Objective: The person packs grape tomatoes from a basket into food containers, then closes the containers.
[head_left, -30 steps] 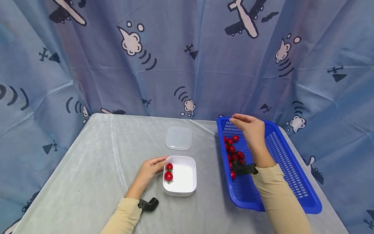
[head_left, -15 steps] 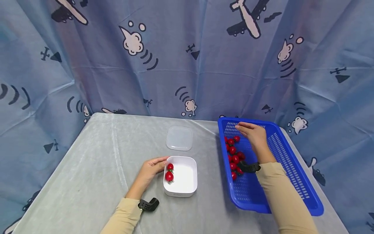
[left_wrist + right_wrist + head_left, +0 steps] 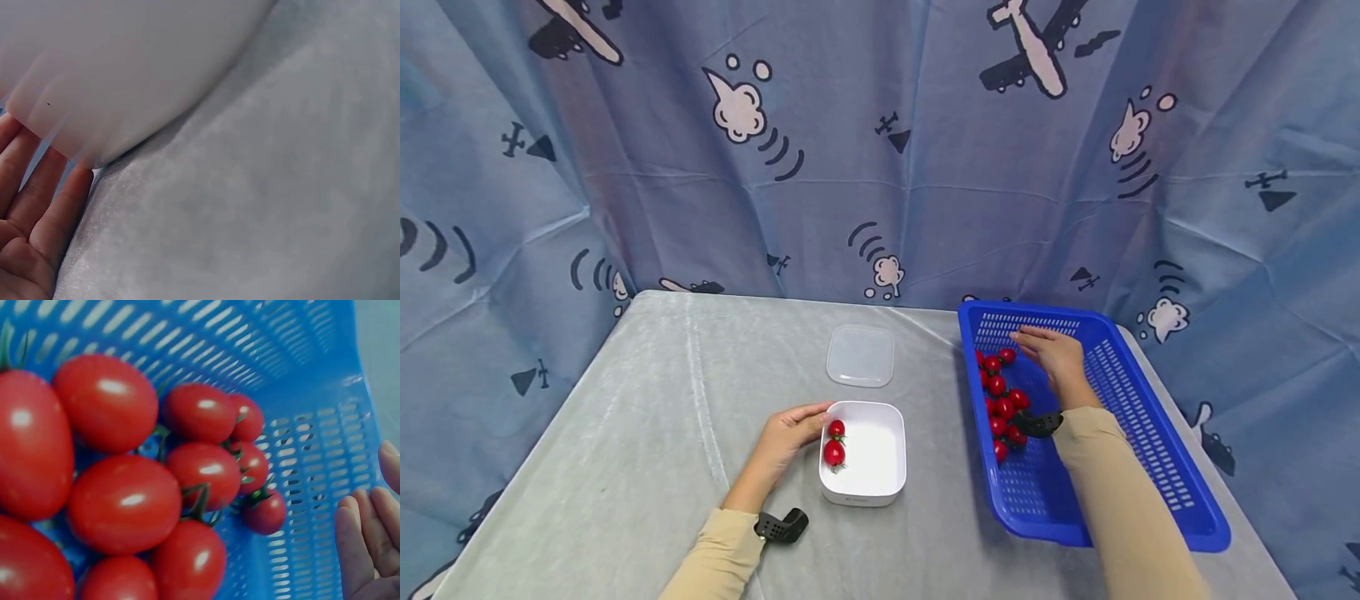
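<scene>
In the head view my left hand [image 3: 790,429] touches the left side of a white square box [image 3: 880,450], its fingertips at the far left corner. Two cherry tomatoes [image 3: 834,452] with green stems lie along the box's left wall. The left wrist view has the straight fingers [image 3: 62,212] against the box's smooth outer wall [image 3: 144,75]. My right hand [image 3: 1056,358] hovers inside the blue basket [image 3: 1150,442], near its far end, with nothing between thumb and fingers. To its left, several red cherry tomatoes [image 3: 125,503] line the basket's left side.
A translucent square lid [image 3: 861,356] lies flat on the table behind the box. Grey-white cloth covers the table [image 3: 625,450]. Behind it hangs a blue curtain [image 3: 835,167] printed with planes. The basket's raised rim [image 3: 977,450] stands to the right of the box.
My right hand has come down and slightly right from the basket's far rim into the basket. The left hand, the box and its two cherry tomatoes have stayed in place.
</scene>
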Demonstrator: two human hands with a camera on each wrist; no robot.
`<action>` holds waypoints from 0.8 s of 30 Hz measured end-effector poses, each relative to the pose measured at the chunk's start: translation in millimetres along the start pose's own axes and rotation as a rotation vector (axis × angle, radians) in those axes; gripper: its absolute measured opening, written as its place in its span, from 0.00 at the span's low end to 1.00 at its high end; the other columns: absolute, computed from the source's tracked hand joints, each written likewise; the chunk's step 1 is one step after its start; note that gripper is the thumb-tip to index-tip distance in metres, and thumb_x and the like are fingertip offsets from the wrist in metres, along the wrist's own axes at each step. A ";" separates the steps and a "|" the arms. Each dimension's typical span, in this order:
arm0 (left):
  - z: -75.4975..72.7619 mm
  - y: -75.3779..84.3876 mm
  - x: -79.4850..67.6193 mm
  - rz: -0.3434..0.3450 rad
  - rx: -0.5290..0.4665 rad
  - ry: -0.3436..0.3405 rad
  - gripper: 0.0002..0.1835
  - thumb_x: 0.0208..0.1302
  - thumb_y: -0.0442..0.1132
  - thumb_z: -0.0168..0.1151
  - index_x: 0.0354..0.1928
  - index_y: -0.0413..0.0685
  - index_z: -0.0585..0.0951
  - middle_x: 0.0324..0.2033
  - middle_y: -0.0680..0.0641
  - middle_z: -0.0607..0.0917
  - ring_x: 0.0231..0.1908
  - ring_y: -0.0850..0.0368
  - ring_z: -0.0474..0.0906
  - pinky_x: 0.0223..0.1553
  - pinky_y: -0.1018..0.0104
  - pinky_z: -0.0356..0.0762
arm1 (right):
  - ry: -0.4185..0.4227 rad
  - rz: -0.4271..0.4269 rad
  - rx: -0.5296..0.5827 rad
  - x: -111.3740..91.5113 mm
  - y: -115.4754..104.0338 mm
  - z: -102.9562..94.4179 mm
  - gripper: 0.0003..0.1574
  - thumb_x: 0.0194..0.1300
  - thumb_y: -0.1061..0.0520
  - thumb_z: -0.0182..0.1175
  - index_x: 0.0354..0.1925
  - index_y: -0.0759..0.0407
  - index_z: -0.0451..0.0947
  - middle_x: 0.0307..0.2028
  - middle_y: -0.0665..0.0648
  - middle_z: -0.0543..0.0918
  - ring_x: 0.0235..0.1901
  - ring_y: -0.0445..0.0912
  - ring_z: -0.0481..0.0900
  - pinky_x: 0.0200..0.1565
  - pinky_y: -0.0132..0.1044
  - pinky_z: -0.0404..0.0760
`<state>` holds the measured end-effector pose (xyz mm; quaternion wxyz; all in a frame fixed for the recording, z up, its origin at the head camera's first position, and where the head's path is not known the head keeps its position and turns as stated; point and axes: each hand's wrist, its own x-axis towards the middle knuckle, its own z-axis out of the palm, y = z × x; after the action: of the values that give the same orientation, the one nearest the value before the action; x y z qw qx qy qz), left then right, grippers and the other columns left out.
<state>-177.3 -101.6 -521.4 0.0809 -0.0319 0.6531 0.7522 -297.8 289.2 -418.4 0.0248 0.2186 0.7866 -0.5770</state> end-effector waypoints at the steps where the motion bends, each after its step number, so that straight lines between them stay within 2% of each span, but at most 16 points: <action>1: -0.1 0.2 -0.2 0.001 -0.001 0.004 0.21 0.66 0.35 0.64 0.57 0.30 0.79 0.51 0.42 0.87 0.41 0.69 0.83 0.48 0.73 0.82 | 0.007 0.005 -0.005 1.5 2.0 0.3 0.36 0.68 0.50 0.64 0.68 0.63 0.69 0.70 0.61 0.70 0.59 0.43 0.79 0.67 0.41 0.73; 5: -0.2 0.5 0.1 -0.001 -0.008 0.010 0.21 0.65 0.35 0.64 0.57 0.29 0.79 0.50 0.43 0.88 0.41 0.69 0.82 0.48 0.73 0.82 | 0.017 0.036 -0.011 5.2 9.0 -0.2 0.36 0.69 0.50 0.62 0.69 0.63 0.68 0.70 0.61 0.69 0.67 0.51 0.73 0.68 0.42 0.72; 8: -0.3 0.3 0.5 -0.003 -0.008 0.010 0.21 0.65 0.35 0.64 0.57 0.29 0.79 0.48 0.46 0.88 0.40 0.70 0.82 0.48 0.73 0.82 | 0.025 0.066 -0.011 6.8 12.7 -0.8 0.36 0.70 0.50 0.62 0.70 0.62 0.68 0.70 0.60 0.69 0.65 0.50 0.75 0.68 0.42 0.71; 11: -0.5 0.0 0.6 -0.007 -0.014 0.013 0.21 0.65 0.34 0.64 0.57 0.29 0.79 0.48 0.45 0.88 0.40 0.70 0.82 0.47 0.74 0.82 | 0.040 0.090 0.014 8.4 14.6 0.0 0.36 0.68 0.52 0.64 0.69 0.61 0.69 0.70 0.60 0.69 0.54 0.42 0.82 0.67 0.41 0.72; 16: -1.1 0.4 0.0 -0.003 -0.019 0.011 0.21 0.65 0.34 0.64 0.57 0.28 0.79 0.49 0.43 0.88 0.39 0.69 0.83 0.47 0.73 0.82 | 0.062 0.108 0.048 11.0 16.2 4.0 0.36 0.64 0.56 0.67 0.67 0.64 0.70 0.68 0.61 0.71 0.38 0.33 0.80 0.64 0.39 0.75; 22: -1.4 0.1 0.1 -0.001 -0.008 0.003 0.21 0.66 0.35 0.64 0.57 0.29 0.79 0.50 0.42 0.87 0.41 0.70 0.83 0.48 0.72 0.82 | 0.078 0.141 0.027 14.3 22.7 7.2 0.36 0.64 0.53 0.68 0.67 0.61 0.72 0.66 0.60 0.72 0.29 0.29 0.81 0.68 0.42 0.72; 24: -1.6 0.3 0.3 -0.001 -0.011 0.000 0.21 0.66 0.35 0.64 0.58 0.29 0.79 0.50 0.42 0.87 0.41 0.70 0.83 0.48 0.72 0.82 | 0.074 0.141 0.024 15.3 25.1 7.7 0.36 0.64 0.54 0.67 0.67 0.63 0.71 0.67 0.62 0.71 0.31 0.31 0.82 0.69 0.43 0.71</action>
<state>-177.7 -103.2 -521.4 0.0810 -0.0323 0.6491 0.7557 -304.0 292.9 -447.9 0.0335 0.2950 0.7626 -0.5747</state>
